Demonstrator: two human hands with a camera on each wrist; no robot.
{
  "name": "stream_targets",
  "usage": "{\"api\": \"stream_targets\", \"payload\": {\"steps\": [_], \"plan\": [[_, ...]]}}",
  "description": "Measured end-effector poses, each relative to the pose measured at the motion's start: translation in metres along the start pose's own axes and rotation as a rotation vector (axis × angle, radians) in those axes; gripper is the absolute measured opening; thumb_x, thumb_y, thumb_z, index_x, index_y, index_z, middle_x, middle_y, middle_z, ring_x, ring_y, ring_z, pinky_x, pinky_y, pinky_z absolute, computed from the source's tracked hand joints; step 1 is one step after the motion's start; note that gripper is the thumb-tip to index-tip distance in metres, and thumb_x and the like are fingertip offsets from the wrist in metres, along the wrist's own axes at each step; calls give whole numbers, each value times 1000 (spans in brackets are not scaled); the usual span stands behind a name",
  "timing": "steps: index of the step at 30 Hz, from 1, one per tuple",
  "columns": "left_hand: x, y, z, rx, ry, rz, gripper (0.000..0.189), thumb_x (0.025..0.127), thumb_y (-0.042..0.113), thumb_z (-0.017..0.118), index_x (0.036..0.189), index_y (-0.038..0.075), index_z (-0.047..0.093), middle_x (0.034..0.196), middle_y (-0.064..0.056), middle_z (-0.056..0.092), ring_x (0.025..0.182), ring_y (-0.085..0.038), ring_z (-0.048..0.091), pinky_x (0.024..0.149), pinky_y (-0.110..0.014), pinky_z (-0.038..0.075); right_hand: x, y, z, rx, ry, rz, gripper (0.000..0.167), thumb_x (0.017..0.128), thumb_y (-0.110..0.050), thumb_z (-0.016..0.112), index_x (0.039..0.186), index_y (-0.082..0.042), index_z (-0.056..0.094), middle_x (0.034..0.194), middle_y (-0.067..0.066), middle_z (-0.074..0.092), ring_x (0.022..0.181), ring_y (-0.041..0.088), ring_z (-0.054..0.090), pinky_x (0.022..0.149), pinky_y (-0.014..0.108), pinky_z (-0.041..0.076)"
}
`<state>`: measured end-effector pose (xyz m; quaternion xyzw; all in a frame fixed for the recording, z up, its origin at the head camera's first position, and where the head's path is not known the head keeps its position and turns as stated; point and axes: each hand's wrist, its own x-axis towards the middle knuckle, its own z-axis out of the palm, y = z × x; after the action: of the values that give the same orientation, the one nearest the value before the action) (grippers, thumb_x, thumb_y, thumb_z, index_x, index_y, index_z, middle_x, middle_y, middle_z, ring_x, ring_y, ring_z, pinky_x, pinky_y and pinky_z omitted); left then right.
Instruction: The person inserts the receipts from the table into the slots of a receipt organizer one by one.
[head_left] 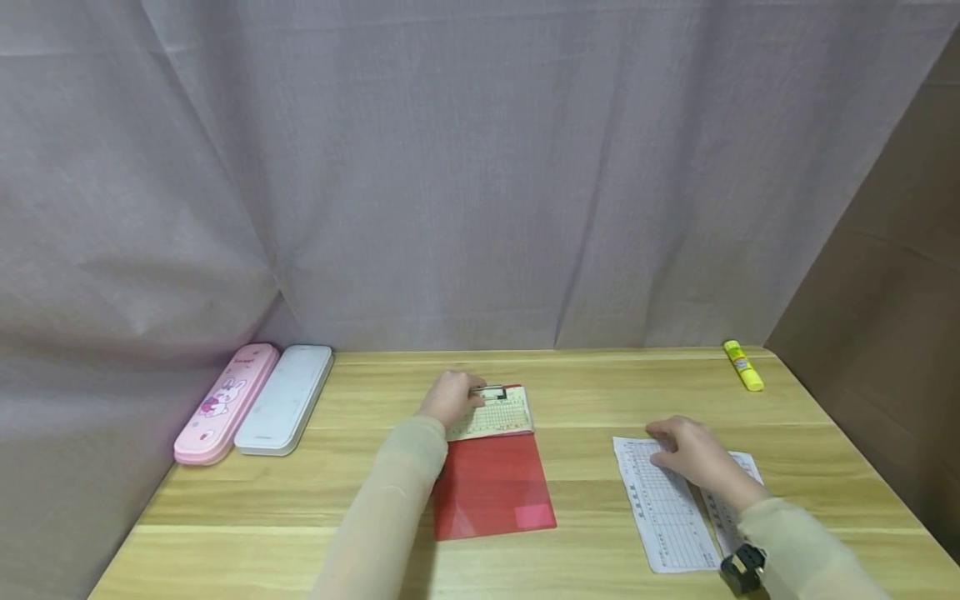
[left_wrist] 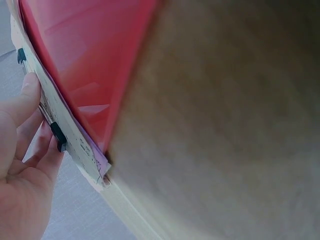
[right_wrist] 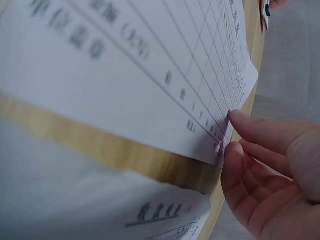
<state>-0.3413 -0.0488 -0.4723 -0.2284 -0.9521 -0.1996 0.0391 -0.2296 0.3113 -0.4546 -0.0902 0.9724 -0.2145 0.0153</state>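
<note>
Well, two cases (head_left: 285,400) lie left of the red folder (head_left: 491,483); left hand (head_left: 450,398) grips its clip (head_left: 498,389), right hand (head_left: 697,454) pinches paper (head_left: 666,510) rightward.

A desk-like work spot, perhaps an office or study corner; the room beyond is hidden. Grey cloth (head_left: 480,167) fills the top of the head view like a screen, above a wood-grain table (head_left: 322,517). Stationery suggests paperwork: a pink case (head_left: 225,404) and white case (head_left: 285,400) at left, a red folder (head_left: 487,483) at bottom centre, printed forms (head_left: 666,517) lower right, a glue stick (head_left: 743,365) at far right.
</note>
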Motion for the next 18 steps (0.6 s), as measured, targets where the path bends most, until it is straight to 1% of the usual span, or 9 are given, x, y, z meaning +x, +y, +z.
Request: {"api": "stream_targets", "payload": {"steps": [7,10,13,15,18], "plan": [[-1,0,-1,-7,2,-6,29,81,22,74,108,12,73,106,-3,71,102,-19,66,89,-31,52,3,-2,4,-18,-6,-56,45,75,-1,74,117,9,60,109,24,63,97,38,61,81,48,53],[-1,0,-2,-10,3,-6,29,81,22,74,108,12,73,106,-3,71,103,-19,66,90,-31,52,5,-2,4,-39,-10,-65,42,74,0,74,114,7,62,102,19,64,89,30,62,75,44,54],[0,0,-1,-7,1,-3,28,81,22,74,108,12,73,106,-3,71,102,-19,66,89,-31,52,6,-1,4,-55,-13,-64,37,74,-1,74,110,4,66,95,11,63,81,21,57,69,39,52],[0,0,-1,-2,-1,0,28,81,23,73,108,13,73,106,-3,71,102,-19,66,88,-31,53,7,-1,4,-56,-14,-56,33,75,-2,74,107,2,67,93,10,61,80,21,56,68,39,52],[-1,1,-1,-6,-1,4,28,81,22,73,108,12,73,106,-3,71,101,-19,66,87,-31,53,6,-1,4,-49,-1,-37,27,75,-3,74,101,-1,67,95,12,61,85,26,58,73,44,52]]}}
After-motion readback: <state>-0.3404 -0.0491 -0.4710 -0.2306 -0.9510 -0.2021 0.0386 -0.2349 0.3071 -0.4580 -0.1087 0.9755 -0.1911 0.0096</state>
